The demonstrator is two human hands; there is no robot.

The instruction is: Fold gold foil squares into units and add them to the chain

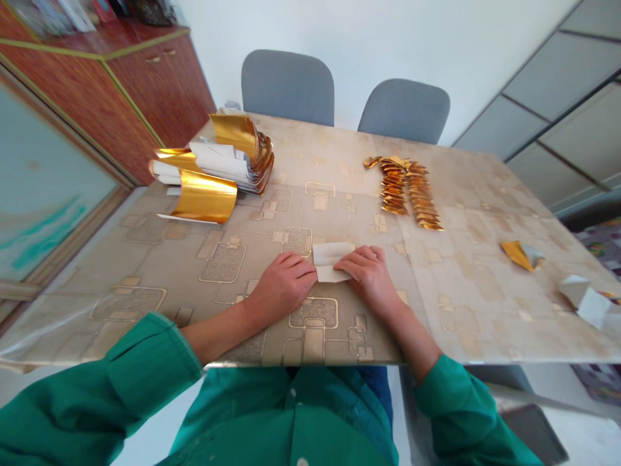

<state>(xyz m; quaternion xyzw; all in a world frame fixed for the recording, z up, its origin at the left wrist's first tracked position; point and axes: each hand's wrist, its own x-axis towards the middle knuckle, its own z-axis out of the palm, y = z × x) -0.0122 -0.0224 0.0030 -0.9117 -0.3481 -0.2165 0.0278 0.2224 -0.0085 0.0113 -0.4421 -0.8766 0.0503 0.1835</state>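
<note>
A small sheet of paper [334, 253], white side up with a crease across it, lies on the patterned tablecloth [264, 249] close to the table's front edge. My left hand [286, 281] is closed at the sheet's left edge, its fingertips curled onto it. On the right side, my right hand [369, 278] pinches the paper's edge, fingers bent over it. Parts of the sheet are hidden beneath the fingers. Farther back to the left stands a stack of gold-and-white paper sheets [208, 194], some of them curling. Folded gold paper pieces [421, 194] sit in rows beyond my right hand.
On the right of the table lie a loose gold piece [518, 255] and white folded paper [592, 307]. Two grey chairs [287, 85] stand along the far side, before a white wall. A red-brown cabinet [155, 84] is at the back left.
</note>
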